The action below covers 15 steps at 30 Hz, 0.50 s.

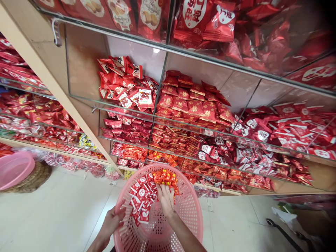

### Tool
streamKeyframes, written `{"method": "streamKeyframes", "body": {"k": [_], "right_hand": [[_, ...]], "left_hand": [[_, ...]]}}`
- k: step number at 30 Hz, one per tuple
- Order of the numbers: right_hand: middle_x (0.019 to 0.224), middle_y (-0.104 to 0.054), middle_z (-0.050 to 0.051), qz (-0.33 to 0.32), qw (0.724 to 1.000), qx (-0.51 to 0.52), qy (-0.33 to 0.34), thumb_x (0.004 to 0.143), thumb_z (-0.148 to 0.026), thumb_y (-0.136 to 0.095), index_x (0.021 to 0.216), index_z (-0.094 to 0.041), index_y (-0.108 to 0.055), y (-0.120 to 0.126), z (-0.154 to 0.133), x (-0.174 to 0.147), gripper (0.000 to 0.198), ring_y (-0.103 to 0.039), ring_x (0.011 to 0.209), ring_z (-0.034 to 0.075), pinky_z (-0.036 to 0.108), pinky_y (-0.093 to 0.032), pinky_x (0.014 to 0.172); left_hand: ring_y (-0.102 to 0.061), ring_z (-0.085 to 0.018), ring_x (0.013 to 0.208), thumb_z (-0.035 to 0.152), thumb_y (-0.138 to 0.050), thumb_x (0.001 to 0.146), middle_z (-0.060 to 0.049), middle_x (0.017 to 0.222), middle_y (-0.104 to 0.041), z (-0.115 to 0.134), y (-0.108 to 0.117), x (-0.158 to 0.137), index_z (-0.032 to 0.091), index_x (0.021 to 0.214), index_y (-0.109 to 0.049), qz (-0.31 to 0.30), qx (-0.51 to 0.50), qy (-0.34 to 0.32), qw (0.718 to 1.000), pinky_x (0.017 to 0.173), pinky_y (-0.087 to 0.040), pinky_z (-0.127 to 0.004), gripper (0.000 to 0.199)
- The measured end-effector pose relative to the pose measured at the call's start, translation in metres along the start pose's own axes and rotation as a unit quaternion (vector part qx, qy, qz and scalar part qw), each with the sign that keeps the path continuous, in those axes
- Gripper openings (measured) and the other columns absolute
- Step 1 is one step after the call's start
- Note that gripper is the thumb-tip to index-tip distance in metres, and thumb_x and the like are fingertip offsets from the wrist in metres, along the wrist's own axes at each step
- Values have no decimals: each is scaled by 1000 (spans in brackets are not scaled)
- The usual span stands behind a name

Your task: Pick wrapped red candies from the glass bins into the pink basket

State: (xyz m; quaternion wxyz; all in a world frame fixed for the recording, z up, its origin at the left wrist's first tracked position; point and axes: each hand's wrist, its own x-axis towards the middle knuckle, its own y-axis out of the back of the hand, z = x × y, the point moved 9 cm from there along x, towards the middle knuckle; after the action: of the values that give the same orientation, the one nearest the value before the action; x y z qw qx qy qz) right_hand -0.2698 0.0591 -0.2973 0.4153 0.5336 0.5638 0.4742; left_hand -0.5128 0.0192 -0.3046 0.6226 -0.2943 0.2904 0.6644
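Head cam is looking down at a pink basket (183, 213) w/ perforated walls, held low in front of glass-fronted shelves (183, 122). Left hand (111, 222) is gripping the basket's near-left rim, fingers curled over the edge, so that grip is clamped on the rim. Right hand (166, 199) is reaching inside the basket, palm down, fingers spread apart & resting on the packets; it's pressing on them, not closed round any that I can make out. Red-and-white packets (140, 199) are lying on the basket's left side, orange-red candies (165, 177) piling at the far rim, just beyond the right fingertips. Shelves behind are holding stacks of red snack packs (194, 105), sorted by compartment. Another pink basket (14, 168) is sitting on a woven one (36, 178) at far left, on the pale floor (60, 210).
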Motion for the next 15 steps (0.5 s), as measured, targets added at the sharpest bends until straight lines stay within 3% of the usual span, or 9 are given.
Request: {"method": "streamKeyframes", "body": {"k": [9, 15], "right_hand": [[111, -61, 8, 22, 1000, -5, -4, 86, -6, -43, 132, -25, -49, 1, 2, 3, 50, -52, 98, 23, 43, -35, 90], [104, -63, 7, 44, 999, -2, 15, 92, -30, -46, 128, -24, -52, 29, 12, 2, 36, -53, 95, 23, 41, -34, 89]], "left_hand": [[-60, -18, 76, 19, -68, 61, -9, 91, -67, -2, 3, 3, 13, 120, -57, 1, 13, -1, 1000, 61, -49, -27, 60], [-60, -19, 76, 19, -68, 62, -8, 87, -65, 3, -1, -3, 11, 118, -56, 3, 6, 12, 1000, 60, -48, -26, 58]]}}
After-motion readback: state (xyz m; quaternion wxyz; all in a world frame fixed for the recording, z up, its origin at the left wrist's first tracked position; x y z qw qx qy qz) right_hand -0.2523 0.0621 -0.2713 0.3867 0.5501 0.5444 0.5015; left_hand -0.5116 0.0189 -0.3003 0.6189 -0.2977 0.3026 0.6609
